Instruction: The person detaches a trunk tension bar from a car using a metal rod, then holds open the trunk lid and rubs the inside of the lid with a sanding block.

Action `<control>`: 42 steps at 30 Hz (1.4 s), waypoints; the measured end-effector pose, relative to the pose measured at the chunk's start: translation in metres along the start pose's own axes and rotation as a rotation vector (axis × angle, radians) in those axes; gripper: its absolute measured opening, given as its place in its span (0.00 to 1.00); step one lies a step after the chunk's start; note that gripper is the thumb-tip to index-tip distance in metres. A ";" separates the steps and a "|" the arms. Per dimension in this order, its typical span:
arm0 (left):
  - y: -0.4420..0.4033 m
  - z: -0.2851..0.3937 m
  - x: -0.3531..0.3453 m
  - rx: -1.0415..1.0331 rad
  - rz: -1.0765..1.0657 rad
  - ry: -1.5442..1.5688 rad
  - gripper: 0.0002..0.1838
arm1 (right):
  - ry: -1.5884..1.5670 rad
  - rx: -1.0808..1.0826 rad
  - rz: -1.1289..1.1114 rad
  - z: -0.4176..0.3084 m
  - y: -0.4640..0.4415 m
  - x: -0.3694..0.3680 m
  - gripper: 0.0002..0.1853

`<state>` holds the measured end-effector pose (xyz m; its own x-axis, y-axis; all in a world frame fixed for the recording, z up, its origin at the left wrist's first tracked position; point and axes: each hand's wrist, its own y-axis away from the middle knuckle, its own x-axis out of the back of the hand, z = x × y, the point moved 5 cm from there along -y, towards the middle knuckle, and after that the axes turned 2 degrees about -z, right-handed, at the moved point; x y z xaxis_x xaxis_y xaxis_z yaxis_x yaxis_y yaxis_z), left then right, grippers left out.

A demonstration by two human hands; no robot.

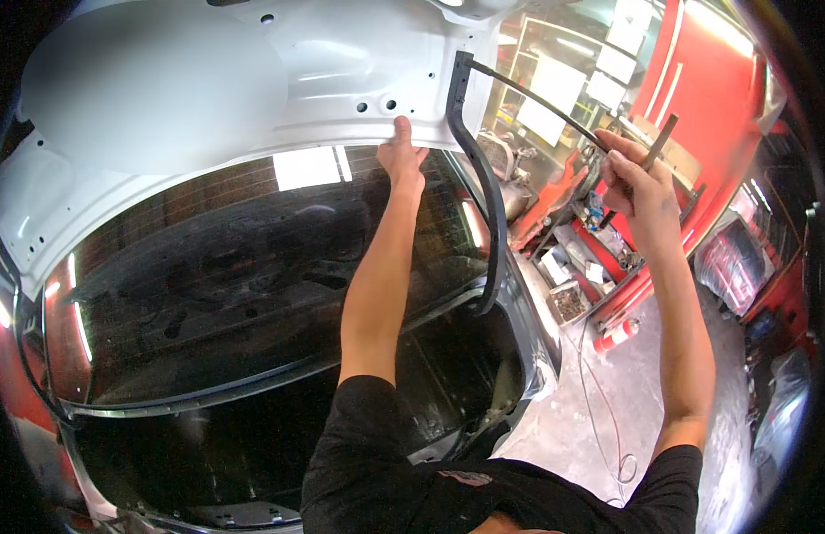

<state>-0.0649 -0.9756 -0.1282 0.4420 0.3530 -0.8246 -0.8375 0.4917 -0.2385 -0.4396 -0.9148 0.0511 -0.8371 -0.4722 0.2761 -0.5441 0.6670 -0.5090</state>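
A raised white car trunk lid (341, 89) spans the upper left, above the dark rear window (207, 258). My left hand (402, 158) is at the lid's lower edge, thumb up on its inner face and the other fingers mostly hidden behind the edge. A curved black hinge arm (483, 178) runs from the lid down to the car body. My right hand (639, 178) is closed on a flat, stick-like tool (663, 138). Its fingertips are at the end of a thin black rod (537, 96) that reaches to the top of the hinge arm.
Below the rear window is the dark open trunk (252, 445). To the right stand a red cart with parts (599, 258), a red fire extinguisher (617, 335) and a plastic-wrapped item (735, 262). A thin hose (599, 400) lies on the grey floor (555, 436).
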 end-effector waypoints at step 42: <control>0.000 -0.001 0.000 -0.021 -0.001 0.029 0.38 | -0.299 -0.142 0.034 0.059 0.034 -0.019 0.21</control>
<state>-0.0653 -0.9762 -0.1281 0.4338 0.3291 -0.8387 -0.8436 0.4753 -0.2498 -0.4389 -0.9172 -0.0198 -0.8126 -0.5829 -0.0016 -0.5364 0.7489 -0.3892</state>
